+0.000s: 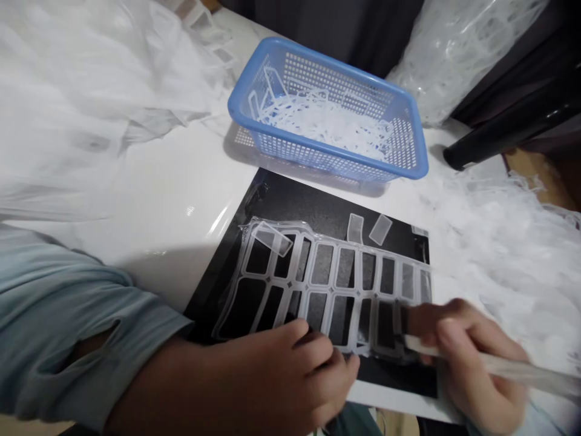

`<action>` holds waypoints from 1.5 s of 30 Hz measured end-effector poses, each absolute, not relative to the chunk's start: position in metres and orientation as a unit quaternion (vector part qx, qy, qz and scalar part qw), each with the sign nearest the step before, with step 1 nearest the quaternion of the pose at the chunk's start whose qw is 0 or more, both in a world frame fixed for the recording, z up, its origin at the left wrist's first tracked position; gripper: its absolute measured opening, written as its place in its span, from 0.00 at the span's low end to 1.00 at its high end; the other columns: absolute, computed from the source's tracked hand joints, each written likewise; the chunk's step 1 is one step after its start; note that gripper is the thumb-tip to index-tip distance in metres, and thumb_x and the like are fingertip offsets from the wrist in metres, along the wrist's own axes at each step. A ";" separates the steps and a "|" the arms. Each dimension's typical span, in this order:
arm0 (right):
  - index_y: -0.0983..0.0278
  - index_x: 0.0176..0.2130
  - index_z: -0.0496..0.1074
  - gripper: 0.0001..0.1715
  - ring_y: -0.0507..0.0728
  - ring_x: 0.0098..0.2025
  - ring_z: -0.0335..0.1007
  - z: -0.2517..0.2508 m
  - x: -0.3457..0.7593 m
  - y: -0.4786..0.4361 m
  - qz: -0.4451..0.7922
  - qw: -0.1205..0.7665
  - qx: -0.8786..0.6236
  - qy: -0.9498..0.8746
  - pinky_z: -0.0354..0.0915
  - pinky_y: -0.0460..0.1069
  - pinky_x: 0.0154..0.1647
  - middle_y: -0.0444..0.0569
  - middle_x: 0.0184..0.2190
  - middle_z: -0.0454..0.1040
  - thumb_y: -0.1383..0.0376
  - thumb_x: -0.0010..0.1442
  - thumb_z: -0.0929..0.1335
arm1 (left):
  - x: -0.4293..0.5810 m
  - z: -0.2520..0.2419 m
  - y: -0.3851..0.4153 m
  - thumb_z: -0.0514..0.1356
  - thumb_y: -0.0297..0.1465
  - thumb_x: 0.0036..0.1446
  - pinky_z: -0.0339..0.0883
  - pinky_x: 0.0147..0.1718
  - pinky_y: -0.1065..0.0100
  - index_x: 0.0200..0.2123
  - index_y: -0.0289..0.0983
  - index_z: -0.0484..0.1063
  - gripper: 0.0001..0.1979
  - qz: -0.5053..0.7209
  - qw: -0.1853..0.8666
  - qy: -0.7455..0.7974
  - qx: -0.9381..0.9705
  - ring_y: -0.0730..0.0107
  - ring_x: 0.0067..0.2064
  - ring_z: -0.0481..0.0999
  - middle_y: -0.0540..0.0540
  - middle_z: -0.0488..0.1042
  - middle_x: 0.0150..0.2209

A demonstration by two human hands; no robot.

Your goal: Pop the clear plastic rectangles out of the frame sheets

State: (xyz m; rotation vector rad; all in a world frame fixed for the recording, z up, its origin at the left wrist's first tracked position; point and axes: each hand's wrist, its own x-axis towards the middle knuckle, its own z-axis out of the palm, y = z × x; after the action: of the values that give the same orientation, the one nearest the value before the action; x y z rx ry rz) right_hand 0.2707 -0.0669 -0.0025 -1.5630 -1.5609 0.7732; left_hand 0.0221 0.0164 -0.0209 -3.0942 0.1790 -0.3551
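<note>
With the right hand [476, 363] at lower right of the frame, gripping a pale slim tool [526, 370] and bringing its blurred tip to the lower-right compartments of a clear plastic sheet [333, 290]; holding the shaft near that tip, probably for finer control. With the left hand [313, 375] at bottom centre, curling fingers by the sheet's lower edge, perhaps steadying it, but not showing clearly whether pinching anything. Supporting the sheet at centre on a black board [299, 200], likely for making transparent outlines stand out. Showing one loose clear rectangle [273, 238] across the sheet's upper left and two more rectangles [380, 229] by its top edge. Having a blue basket [327, 148] of white strips [322, 118] at upper centre, presumably within easy reach, and bundling a pale heap [508, 242] at right of the frame, apparently to avoid crowding the board.
</note>
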 end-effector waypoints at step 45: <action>0.63 0.31 0.72 0.10 0.59 0.33 0.72 -0.006 0.300 -0.038 0.036 0.443 -0.628 -0.638 0.65 0.55 0.34 0.50 0.30 0.74 0.72 0.64 0.67 | 0.024 -0.025 0.021 0.56 0.33 0.62 0.59 0.29 0.63 0.50 0.38 0.75 0.16 -0.117 -0.014 0.042 -0.992 0.66 0.32 0.67 0.46 0.73 0.41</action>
State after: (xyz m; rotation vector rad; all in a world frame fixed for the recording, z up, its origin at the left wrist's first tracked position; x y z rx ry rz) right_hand 0.2999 -0.0377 -0.0058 -1.5585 -1.5836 0.0905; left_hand 0.0236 0.0205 -0.0247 -3.1444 0.1331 -0.3705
